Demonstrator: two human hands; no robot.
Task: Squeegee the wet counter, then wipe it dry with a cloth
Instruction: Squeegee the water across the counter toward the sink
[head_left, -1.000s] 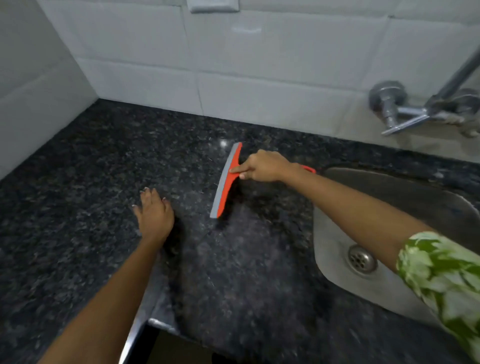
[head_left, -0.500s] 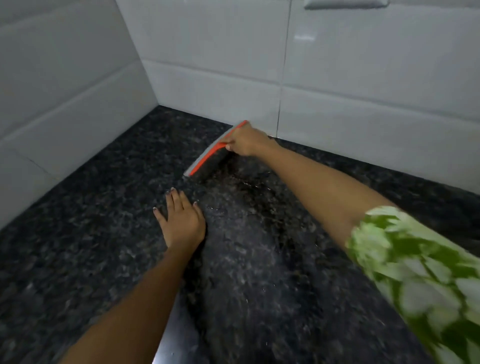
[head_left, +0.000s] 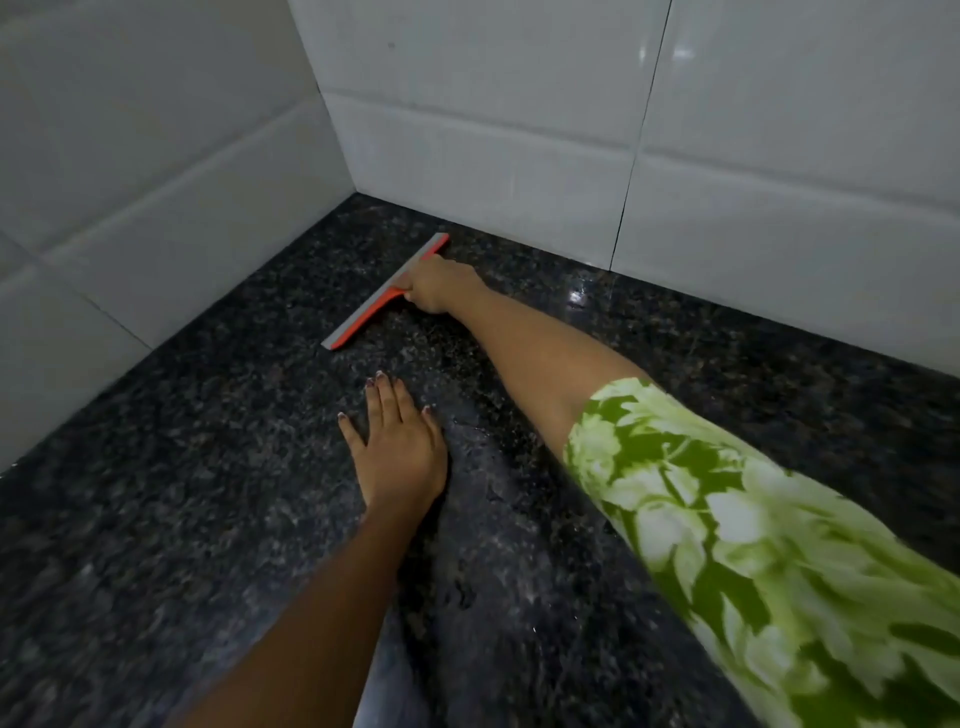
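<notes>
Closest to the camera, the left hand (head_left: 397, 449) lies flat on the black speckled counter (head_left: 182, 519), palm down, fingers straight and a bit spread, holding nothing. Right arm comes in from the lower right in a green and white floral sleeve (head_left: 753, 545) and stretches out toward the back corner. Further out, the right hand (head_left: 436, 286) is curled around the handle of the orange squeegee (head_left: 379, 299), which is mostly hidden under the fingers. The blade sits on the counter at an angle, its far end near the back wall. Counter looks shiny and wet around the hands. Behind it all, white wall tiles (head_left: 493, 130) meet in the corner.
</notes>
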